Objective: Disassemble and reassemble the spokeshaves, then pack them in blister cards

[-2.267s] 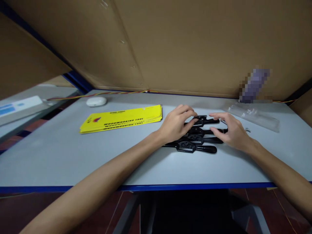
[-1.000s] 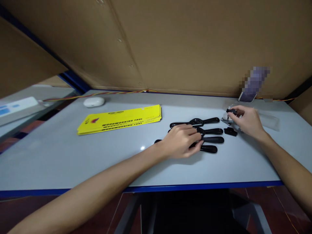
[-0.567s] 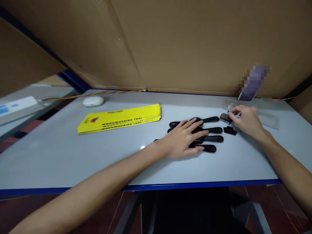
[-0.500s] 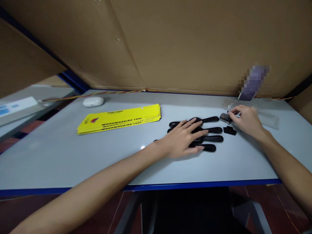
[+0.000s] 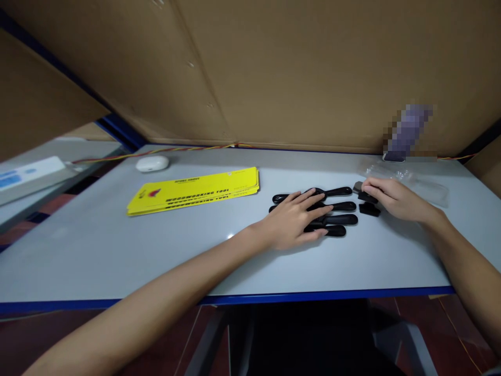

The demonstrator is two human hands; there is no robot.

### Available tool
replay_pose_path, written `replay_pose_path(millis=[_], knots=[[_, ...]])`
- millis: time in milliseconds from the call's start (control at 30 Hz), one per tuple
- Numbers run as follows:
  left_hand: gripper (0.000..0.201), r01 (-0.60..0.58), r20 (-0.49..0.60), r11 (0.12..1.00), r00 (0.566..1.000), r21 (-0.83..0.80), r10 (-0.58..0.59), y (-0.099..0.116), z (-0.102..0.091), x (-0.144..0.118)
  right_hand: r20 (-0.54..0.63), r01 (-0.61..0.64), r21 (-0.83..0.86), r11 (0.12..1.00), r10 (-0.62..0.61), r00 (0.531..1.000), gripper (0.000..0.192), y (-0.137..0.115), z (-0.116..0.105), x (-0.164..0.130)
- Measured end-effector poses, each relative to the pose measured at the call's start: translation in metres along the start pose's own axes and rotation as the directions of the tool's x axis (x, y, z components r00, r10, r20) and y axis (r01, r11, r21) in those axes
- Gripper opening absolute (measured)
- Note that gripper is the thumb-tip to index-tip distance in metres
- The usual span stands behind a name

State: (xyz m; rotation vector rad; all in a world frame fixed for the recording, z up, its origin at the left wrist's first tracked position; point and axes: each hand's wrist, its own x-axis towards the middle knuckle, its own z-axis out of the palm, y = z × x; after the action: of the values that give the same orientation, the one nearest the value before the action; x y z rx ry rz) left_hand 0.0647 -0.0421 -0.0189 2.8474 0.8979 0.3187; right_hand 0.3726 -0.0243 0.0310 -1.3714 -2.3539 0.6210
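Note:
Several black spokeshaves (image 5: pixel 340 219) lie side by side on the table. My left hand (image 5: pixel 299 216) rests across their middles with its fingers spread, hiding most of their bodies. To their right, my right hand (image 5: pixel 385 196) is closed in a pinch over a small black spokeshave cap (image 5: pixel 367 198); the fingertips partly cover it. A grey metal piece (image 5: pixel 357 186) shows just beyond these fingers. Nearer to me lies another black cap (image 5: pixel 369 210), apart from the hand.
Yellow printed cards (image 5: pixel 191 190) lie stacked on the left, with a white earbud case (image 5: pixel 152 163) behind them. Clear plastic bags (image 5: pixel 430 192) lie behind my right hand. A blurred phone (image 5: pixel 405 136) leans on the cardboard wall (image 5: pixel 297 78). A twisted wire (image 5: pixel 180 149) runs along the back.
My right hand has shifted slightly toward me and curled its fingers. The black cap under them now sits apart from the grey piece. My left hand stays spread on the spokeshaves.

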Motion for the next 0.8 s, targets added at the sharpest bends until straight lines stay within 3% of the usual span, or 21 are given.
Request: replay_pose_path(millis=[233,333,500,700,800], knots=[[0.063,0.046,0.010,0.999,0.999,0.027,-0.047,-0.012,-0.002,0.005,0.197,-0.038,-0.055,0.998,0.048,0.979,0.043,0.006,-0.010,-0.005],[0.064,0.079,0.017,0.996,0.997,0.028,-0.080,-0.017,-0.002,0.005,0.191,-0.060,-0.091,0.994,0.076,0.979,0.039,0.009,-0.010,-0.005],[0.064,0.068,0.000,0.997,0.998,0.033,-0.068,-0.023,-0.002,0.005,0.033,-0.075,-0.121,0.990,0.080,0.996,0.032,0.009,-0.006,-0.003],[0.064,0.058,0.002,0.998,0.998,0.033,-0.058,-0.023,-0.002,0.005,0.182,-0.145,-0.174,0.974,0.176,0.967,0.050,-0.001,-0.008,-0.007],[0.064,0.056,-0.003,0.998,0.998,0.040,-0.056,-0.023,-0.002,0.005,0.183,-0.164,-0.214,0.963,0.204,0.962,0.054,-0.007,-0.009,-0.010]])
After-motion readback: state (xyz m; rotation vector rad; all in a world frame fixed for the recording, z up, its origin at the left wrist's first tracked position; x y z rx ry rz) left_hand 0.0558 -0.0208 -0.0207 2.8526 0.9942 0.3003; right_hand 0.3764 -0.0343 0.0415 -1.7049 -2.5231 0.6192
